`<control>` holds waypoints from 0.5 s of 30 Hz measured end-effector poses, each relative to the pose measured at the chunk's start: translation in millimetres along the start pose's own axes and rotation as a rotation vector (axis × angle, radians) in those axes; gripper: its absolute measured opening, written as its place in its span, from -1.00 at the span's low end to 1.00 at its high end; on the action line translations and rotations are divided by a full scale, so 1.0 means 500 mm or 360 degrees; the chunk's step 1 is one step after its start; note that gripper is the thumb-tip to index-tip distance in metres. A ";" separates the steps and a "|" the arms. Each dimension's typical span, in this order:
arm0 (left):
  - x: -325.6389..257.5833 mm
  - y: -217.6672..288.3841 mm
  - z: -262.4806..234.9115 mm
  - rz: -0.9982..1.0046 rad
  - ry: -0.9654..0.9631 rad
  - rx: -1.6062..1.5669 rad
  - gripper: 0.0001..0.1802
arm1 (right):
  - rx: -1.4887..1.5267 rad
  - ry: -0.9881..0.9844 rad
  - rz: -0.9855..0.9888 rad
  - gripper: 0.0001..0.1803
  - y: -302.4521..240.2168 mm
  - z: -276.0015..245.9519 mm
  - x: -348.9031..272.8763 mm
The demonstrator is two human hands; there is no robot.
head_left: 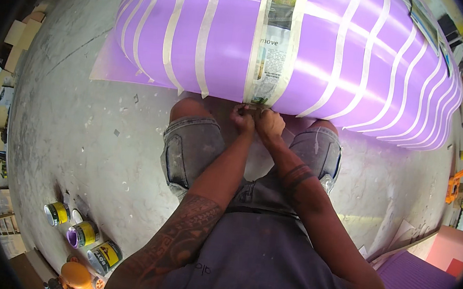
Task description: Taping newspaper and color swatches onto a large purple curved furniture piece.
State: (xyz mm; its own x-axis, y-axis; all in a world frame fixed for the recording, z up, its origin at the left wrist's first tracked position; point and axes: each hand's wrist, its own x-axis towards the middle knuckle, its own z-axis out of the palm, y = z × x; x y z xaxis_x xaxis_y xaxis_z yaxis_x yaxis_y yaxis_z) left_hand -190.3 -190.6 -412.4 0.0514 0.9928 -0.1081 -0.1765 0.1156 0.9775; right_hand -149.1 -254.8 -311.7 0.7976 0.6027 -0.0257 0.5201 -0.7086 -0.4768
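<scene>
I've my left hand (242, 119) and right hand (270, 124) curled, can't tell on what | newspaper strip (273, 60) runs near to far, both at its near end

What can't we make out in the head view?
Head view, all:
Whether the left hand and right hand pinch anything: too small, hidden by the hands themselves.
Underside of the purple curved panel: hidden by its own bulge.
The panel's far end: cut off by the upper edge.
Rest of the orange object: cut off by the lower edge.
</scene>
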 end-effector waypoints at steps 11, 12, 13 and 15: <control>-0.035 0.009 0.040 0.0049 0.0509 0.0071 -0.78 | -0.0005 -0.0020 0.0131 -0.53 0.038 0.022 0.010; -0.026 0.011 0.032 0.0057 0.0521 0.0077 -0.78 | 0.0003 -0.0029 0.0122 -0.53 0.026 0.021 0.008; -0.015 0.011 0.023 -0.0001 0.0601 0.0172 -0.74 | 0.0008 -0.0017 0.0151 -0.49 0.016 0.021 0.005; 0.004 0.004 0.001 -0.0048 0.0696 0.0269 -0.70 | 0.0023 -0.0012 0.0168 -0.45 -0.007 0.017 0.000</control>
State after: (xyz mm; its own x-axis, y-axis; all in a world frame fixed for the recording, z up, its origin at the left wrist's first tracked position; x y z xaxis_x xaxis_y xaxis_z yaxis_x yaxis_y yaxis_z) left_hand -190.0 -188.2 -410.4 -0.3714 0.9132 -0.1679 -0.0169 0.1741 0.9846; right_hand -153.4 -249.1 -317.7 0.8453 0.5279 -0.0828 0.4291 -0.7629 -0.4835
